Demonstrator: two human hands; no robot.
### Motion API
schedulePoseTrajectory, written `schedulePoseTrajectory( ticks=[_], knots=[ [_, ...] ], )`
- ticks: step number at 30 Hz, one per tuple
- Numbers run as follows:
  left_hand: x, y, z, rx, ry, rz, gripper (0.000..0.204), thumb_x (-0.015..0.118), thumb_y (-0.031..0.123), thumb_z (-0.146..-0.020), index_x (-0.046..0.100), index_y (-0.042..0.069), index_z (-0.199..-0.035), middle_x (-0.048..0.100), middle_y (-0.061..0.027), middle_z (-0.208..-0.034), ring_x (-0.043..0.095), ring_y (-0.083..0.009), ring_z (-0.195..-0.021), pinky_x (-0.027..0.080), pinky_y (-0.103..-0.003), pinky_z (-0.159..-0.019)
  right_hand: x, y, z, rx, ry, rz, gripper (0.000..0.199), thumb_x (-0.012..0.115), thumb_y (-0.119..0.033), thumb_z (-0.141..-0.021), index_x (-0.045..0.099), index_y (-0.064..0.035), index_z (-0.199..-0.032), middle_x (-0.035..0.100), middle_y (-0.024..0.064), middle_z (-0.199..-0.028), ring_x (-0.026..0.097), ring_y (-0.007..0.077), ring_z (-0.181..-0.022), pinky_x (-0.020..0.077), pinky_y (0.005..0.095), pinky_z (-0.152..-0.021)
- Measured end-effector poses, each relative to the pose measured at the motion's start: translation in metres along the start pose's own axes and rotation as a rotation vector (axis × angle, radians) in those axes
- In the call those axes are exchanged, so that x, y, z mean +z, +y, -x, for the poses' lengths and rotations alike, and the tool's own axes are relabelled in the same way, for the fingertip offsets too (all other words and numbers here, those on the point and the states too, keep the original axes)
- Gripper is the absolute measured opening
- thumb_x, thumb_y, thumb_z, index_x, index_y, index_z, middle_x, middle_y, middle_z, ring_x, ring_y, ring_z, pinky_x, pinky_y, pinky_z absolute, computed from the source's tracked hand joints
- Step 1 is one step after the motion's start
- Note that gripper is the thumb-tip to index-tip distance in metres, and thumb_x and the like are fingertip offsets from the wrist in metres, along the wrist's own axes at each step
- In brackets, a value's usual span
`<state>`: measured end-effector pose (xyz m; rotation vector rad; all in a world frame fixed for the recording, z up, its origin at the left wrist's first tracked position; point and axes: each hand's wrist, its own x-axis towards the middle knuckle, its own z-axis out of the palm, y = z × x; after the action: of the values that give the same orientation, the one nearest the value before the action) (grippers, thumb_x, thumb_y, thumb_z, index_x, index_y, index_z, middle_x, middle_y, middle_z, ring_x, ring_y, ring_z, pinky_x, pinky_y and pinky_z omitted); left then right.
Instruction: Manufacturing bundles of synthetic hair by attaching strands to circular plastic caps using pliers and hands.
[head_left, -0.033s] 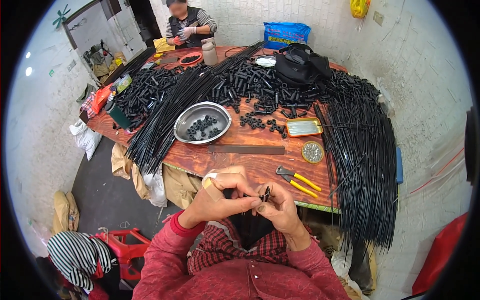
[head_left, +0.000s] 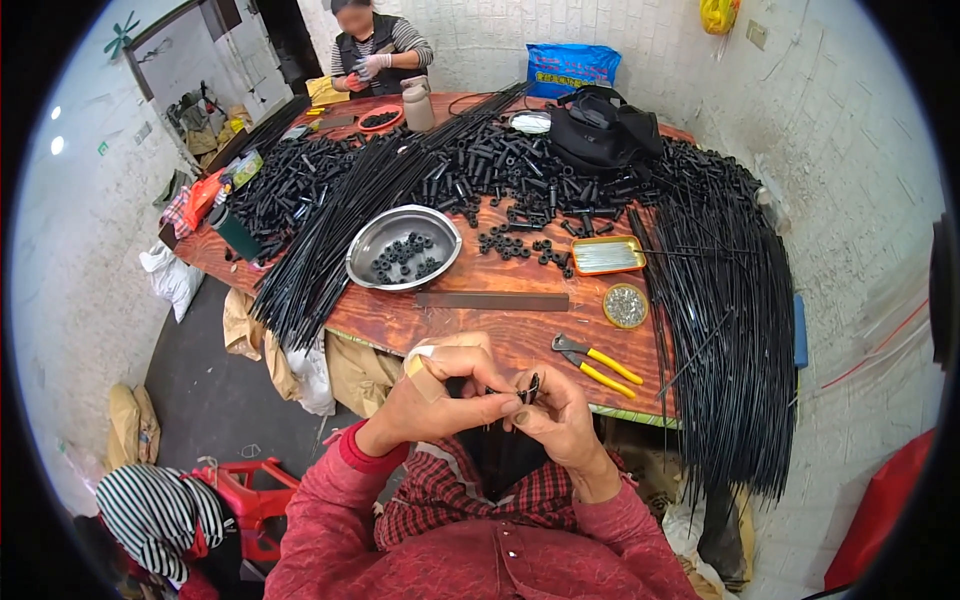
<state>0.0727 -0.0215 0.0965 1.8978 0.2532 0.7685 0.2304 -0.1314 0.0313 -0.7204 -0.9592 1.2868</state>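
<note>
both hands meet just off the table's near edge [head_left: 470, 352], over the person's lap. the left hand [head_left: 440, 400], a plaster on one finger, and the right hand [head_left: 560, 420] pinch a small black part [head_left: 531, 389] between fingertips; its long axis stands roughly upright, tilted slightly away. yellow-handled pliers [head_left: 598, 362] lie just beyond on the near edge, towards the right. bare wood runs between the metal bowl [head_left: 402, 247] and the pliers; black rods [head_left: 730, 330] drape over the right edge.
</note>
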Motion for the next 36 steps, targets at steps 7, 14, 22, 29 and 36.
schedulePoseTrajectory(
  ticks=[7,14,22,29,36],
  knots=[
    [-0.032,-0.018,-0.057,-0.199,-0.343,0.018,0.016,0.08,0.008,-0.073,0.069,0.002,-0.083,0.057,0.0,-0.07,0.052,-0.0103,-0.065,0.04,-0.027,-0.058,-0.025,0.003,-0.015,0.012,0.085,-0.038,0.025,0.071,-0.019,-0.089,0.053,-0.0017,-0.096,0.062,0.0081,-0.09,0.061,0.0118,-0.074,0.0503,0.0249,-0.069],
    [-0.057,-0.194,-0.161,-0.223,-0.05,-0.457,0.024,0.064,0.013,-0.086,0.066,-0.001,-0.105,0.069,-0.0103,-0.097,0.067,-0.0187,-0.087,0.053,-0.032,-0.073,-0.043,0.01,-0.018,-0.019,0.079,-0.065,0.022,0.068,-0.018,-0.092,0.053,-0.0017,-0.095,0.069,0.0217,-0.102,0.063,0.0127,-0.077,0.0518,0.0255,-0.071],
    [-0.017,-0.286,-0.197,-0.061,0.13,-1.075,0.026,0.074,0.014,-0.074,0.069,0.007,-0.099,0.063,-0.0171,-0.114,0.062,-0.0367,-0.099,0.05,-0.044,-0.086,-0.055,0.0,-0.007,0.022,0.119,-0.065,0.014,0.063,-0.005,-0.092,0.052,-0.0002,-0.098,0.067,0.0125,-0.104,0.057,0.0073,-0.079,0.0502,0.0229,-0.072],
    [-0.024,-0.274,-0.197,-0.021,0.072,-1.14,0.027,0.072,0.013,-0.075,0.067,0.009,-0.101,0.059,-0.0138,-0.118,0.057,-0.0348,-0.106,0.049,-0.043,-0.088,-0.061,0.0,-0.006,-0.028,0.13,-0.039,0.014,0.063,-0.005,-0.092,0.052,-0.001,-0.099,0.067,0.0129,-0.105,0.059,0.0076,-0.08,0.051,0.0233,-0.072],
    [-0.026,-0.198,-0.169,-0.508,0.199,0.182,0.024,0.061,0.019,-0.096,0.062,0.005,-0.115,0.066,-0.0055,-0.108,0.063,-0.0101,-0.087,0.053,-0.024,-0.067,-0.057,-0.001,-0.008,-0.03,0.191,-0.019,0.02,0.065,-0.018,-0.091,0.056,-0.0013,-0.099,0.07,0.0176,-0.1,0.06,0.0103,-0.074,0.0503,0.0249,-0.07]
  ],
)
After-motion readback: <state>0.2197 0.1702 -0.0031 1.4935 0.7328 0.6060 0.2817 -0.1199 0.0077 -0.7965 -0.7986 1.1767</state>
